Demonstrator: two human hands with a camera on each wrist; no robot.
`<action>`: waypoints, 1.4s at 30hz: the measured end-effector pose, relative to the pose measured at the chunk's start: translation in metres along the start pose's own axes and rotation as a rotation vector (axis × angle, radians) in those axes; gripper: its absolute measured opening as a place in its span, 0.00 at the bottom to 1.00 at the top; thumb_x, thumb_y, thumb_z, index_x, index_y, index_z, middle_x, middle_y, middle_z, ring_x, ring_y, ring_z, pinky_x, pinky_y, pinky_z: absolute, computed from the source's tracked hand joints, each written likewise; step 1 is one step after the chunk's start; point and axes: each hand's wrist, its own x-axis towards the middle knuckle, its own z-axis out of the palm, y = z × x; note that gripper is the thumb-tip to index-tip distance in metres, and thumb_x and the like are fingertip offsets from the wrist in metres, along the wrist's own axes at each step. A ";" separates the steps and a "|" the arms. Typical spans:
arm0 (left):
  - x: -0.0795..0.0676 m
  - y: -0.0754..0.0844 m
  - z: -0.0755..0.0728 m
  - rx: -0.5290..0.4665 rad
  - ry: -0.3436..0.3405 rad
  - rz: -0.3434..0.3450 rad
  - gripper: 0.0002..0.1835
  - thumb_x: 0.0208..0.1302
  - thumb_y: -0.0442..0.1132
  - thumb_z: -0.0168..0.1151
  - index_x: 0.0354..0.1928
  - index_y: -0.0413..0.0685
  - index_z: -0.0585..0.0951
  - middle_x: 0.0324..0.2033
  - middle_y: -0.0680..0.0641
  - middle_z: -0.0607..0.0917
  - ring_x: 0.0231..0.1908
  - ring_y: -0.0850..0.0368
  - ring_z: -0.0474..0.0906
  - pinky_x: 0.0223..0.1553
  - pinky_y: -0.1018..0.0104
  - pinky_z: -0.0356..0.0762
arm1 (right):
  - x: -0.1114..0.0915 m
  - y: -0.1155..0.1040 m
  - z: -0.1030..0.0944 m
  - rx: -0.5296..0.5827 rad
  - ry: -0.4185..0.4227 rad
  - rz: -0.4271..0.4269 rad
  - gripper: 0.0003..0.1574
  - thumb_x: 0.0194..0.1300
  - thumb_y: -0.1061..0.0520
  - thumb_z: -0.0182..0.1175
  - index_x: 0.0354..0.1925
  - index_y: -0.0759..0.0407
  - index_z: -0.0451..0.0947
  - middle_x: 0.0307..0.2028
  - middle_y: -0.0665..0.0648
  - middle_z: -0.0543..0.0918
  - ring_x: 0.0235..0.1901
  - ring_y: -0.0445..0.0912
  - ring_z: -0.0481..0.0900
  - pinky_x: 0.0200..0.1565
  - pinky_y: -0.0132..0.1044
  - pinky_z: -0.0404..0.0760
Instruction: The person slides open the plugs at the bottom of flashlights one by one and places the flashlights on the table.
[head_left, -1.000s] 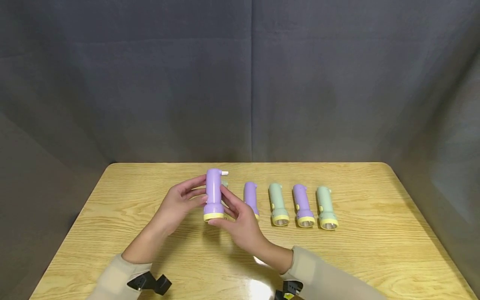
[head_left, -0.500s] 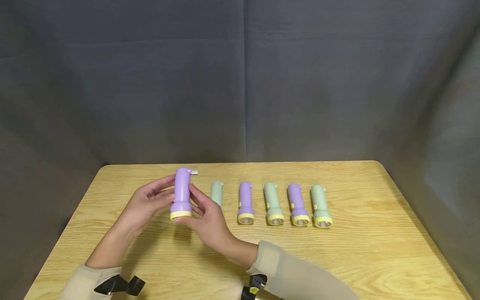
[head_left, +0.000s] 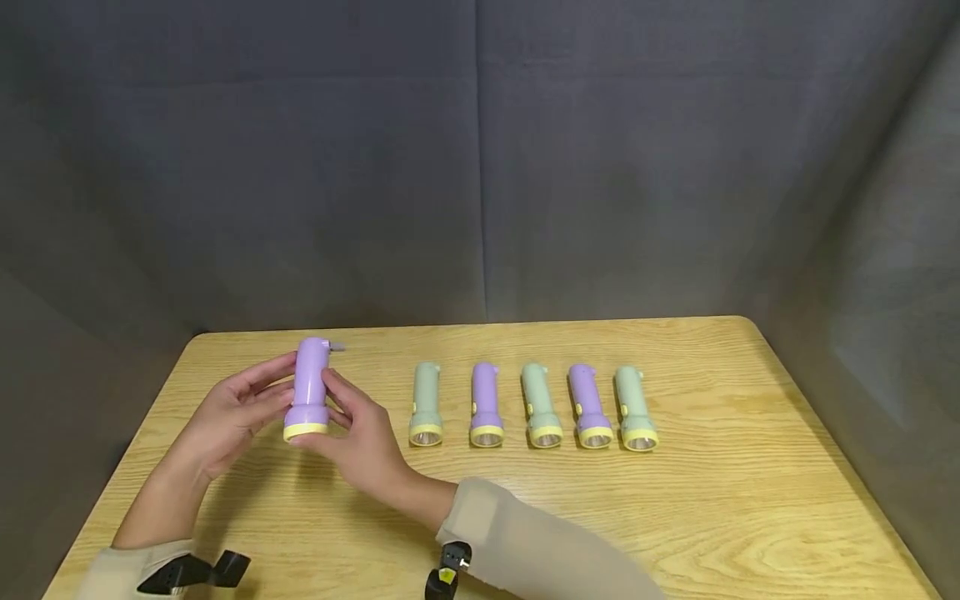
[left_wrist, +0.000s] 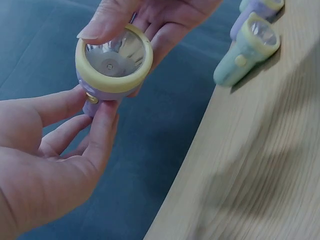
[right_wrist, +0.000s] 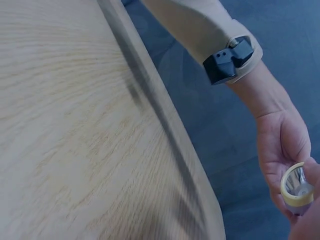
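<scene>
A purple flashlight (head_left: 310,379) with a yellow rim is held between both hands above the left part of the table, lens end toward me. A small pale prong (head_left: 337,347) sticks out sideways from its far end. On its left side my left hand (head_left: 232,417) pinches the body, thumb and fingers near the yellow switch (left_wrist: 92,98) in the left wrist view. From the right, my right hand (head_left: 367,442) grips it, its thumb lying over the rim and lens (left_wrist: 111,66). The right hand's fingers are partly hidden behind the flashlight.
Right of the hands, several flashlights lie in a row on the wooden table (head_left: 712,517), green (head_left: 427,400) and purple (head_left: 485,400) alternating, lenses facing me. A dark grey curtain (head_left: 337,183) hangs behind the table and at both sides.
Both hands have carried the purple flashlight leftward, away from the row. The leftmost green flashlight, earlier mostly hidden behind the hands, now shows fully. The view has turned slightly.
</scene>
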 end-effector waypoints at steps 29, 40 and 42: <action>0.012 -0.046 -0.048 -0.030 -0.006 -0.156 0.27 0.75 0.29 0.56 0.73 0.41 0.69 0.56 0.61 0.78 0.51 0.64 0.81 0.49 0.70 0.82 | 0.025 0.047 0.033 -0.097 0.041 0.227 0.49 0.60 0.63 0.74 0.74 0.65 0.63 0.71 0.59 0.70 0.65 0.41 0.72 0.58 0.22 0.73; 0.017 -0.058 -0.042 0.106 0.017 -0.200 0.35 0.74 0.32 0.60 0.75 0.26 0.57 0.58 0.51 0.77 0.51 0.68 0.80 0.51 0.68 0.83 | 0.019 0.068 0.029 -0.073 0.048 0.267 0.47 0.59 0.65 0.74 0.73 0.63 0.66 0.68 0.57 0.73 0.65 0.42 0.72 0.57 0.22 0.74; 0.018 -0.059 -0.041 0.149 0.024 -0.213 0.36 0.73 0.34 0.61 0.75 0.26 0.57 0.63 0.42 0.74 0.51 0.69 0.79 0.51 0.68 0.82 | 0.018 0.070 0.028 -0.069 0.045 0.269 0.46 0.60 0.65 0.74 0.73 0.63 0.67 0.69 0.57 0.73 0.66 0.42 0.72 0.56 0.22 0.75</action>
